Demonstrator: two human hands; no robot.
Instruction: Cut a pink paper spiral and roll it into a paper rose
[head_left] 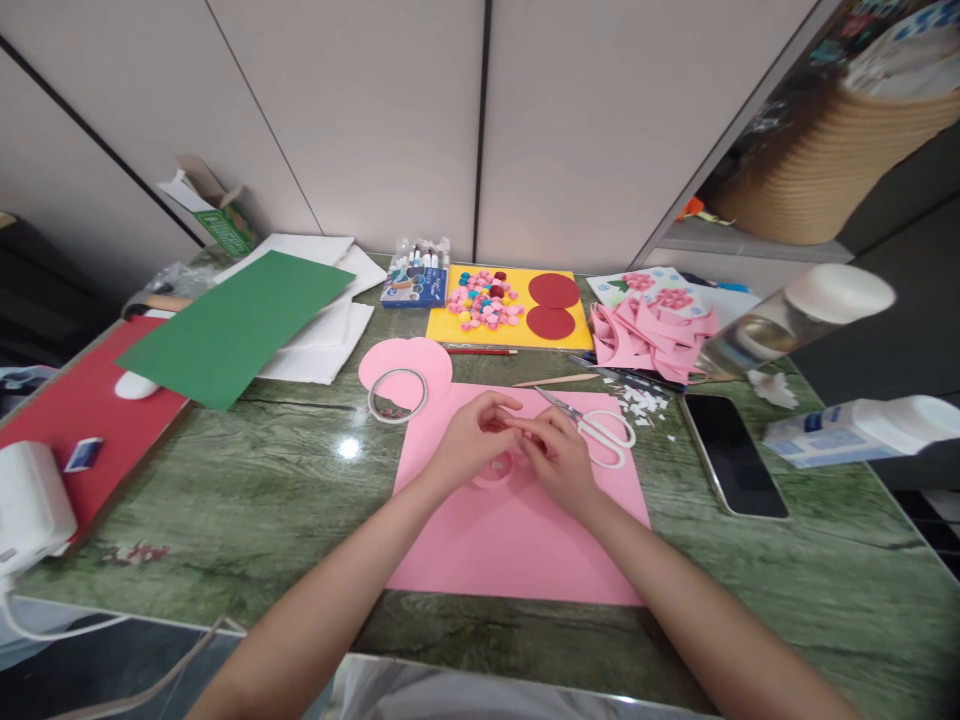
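Note:
My left hand [478,437] and my right hand [559,455] meet over a pink sheet of paper [517,545]. Both have their fingers pinched together, fingertips touching or nearly so; whatever is between them is too small to make out. Just below the fingers lies a small pink paper disc [491,470] with a white spot on it. White-handled scissors [611,440] rest on the sheet beside my right hand. Left of the sheet, a roll of tape [371,398] overlaps pink paper circles [431,362].
Behind are a yellow sheet [517,335] with pom-poms [484,300] and dark red circles [553,291], a marker box [415,285] and pink scraps [645,335]. A phone [735,455] and bottles [862,430] stand right; green paper [236,325] lies left.

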